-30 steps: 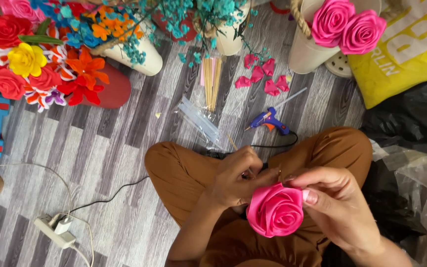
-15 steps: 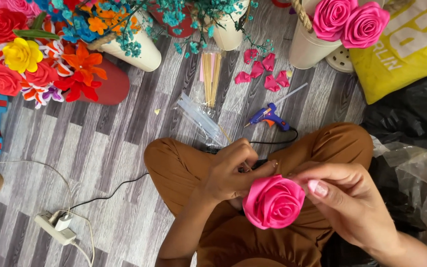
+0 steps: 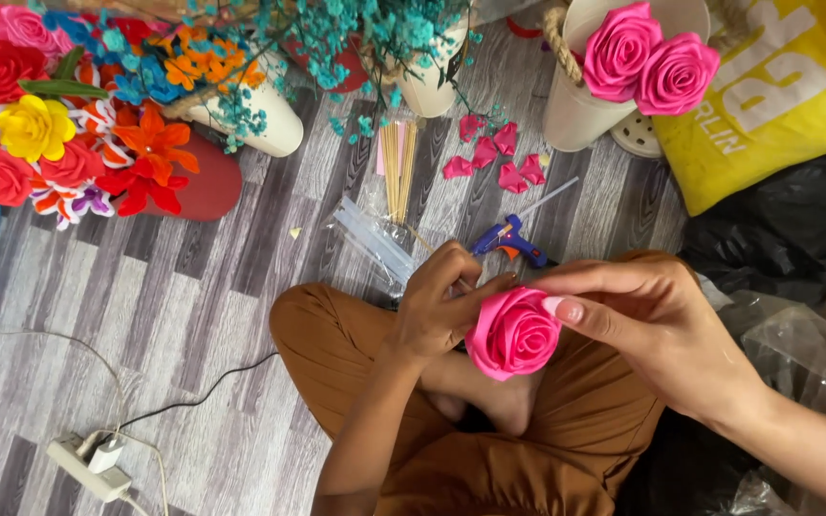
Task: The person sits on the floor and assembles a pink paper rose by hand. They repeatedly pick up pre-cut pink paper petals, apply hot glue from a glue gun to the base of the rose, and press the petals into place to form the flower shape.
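While both hands close on the pink ribbon rose [image 3: 513, 332], the flower sits in mid-air above the person's crossed legs in brown trousers [image 3: 566, 430], and every other thing is best placed from it. The left hand [image 3: 442, 306] holds it from the left side, fingers curled together and pinching what looks like the base or outer petal, though the exact contact is hidden behind the bloom. The right hand [image 3: 657, 330] comes from the right, its thumb laid flat across the top edge of the rose and the other fingers pressed together behind it. Just above the rose on the grey plank floor [image 3: 193, 315] lies a blue glue gun [image 3: 511, 242], with clear glue sticks [image 3: 375, 239] to its left and loose pink petals [image 3: 494, 158] farther up. A black cord [image 3: 193, 397] runs from under the legs, well to the lower left of the rose, toward a white power strip [image 3: 88, 463]. As I judge it, the main risk is that the thumb presses too hard and flattens or shifts the spiral of petals, or that a loosened pinch lets the outer wrap unwind. If the glue gun is hot, a shifting knee could brush it or tug the cord.
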